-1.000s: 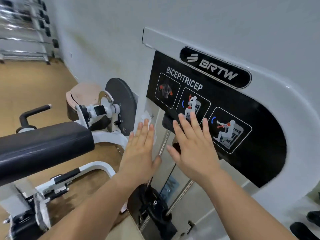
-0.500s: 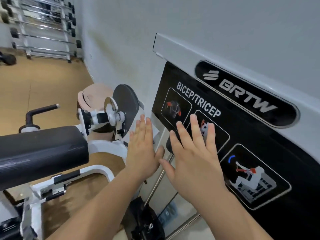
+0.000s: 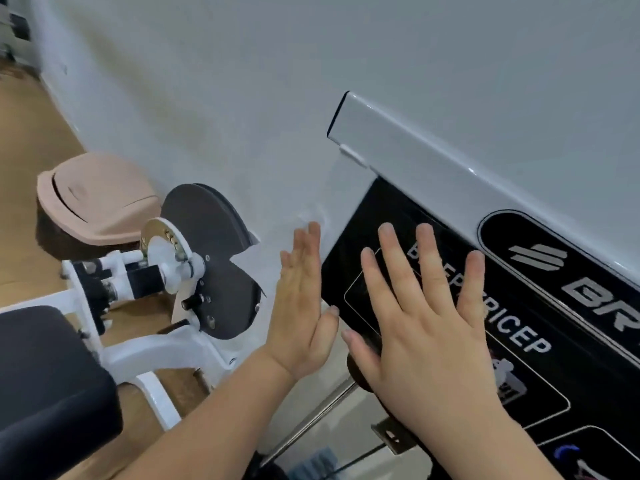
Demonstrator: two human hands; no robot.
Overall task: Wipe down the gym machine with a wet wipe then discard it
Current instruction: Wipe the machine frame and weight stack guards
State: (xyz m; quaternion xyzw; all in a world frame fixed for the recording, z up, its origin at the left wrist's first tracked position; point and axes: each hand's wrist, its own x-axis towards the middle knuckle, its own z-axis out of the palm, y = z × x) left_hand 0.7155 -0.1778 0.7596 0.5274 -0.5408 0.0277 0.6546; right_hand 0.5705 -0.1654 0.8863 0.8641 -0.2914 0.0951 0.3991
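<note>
A wooden floor (image 3: 27, 133) ran along the left under a pale wall (image 3: 242, 98), with a black pad (image 3: 45, 375), a pink-lidded bin (image 3: 93, 199) and a dark disc (image 3: 214, 271) before it. The left hand (image 3: 299, 306) lay flat on the white edge of the gym machine (image 3: 415, 161), its fingers (image 3: 311, 251) straight and pressed together, the wet wipe (image 3: 304, 216) only a pale blur at their tips. The right hand (image 3: 426, 341) rested on the black panel (image 3: 398, 209), fingers (image 3: 429, 265) spread.

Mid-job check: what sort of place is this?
Likely a gym: a machine panel with a partly covered label ending RICEP, a black pad, and a dark disc on a white frame.
</note>
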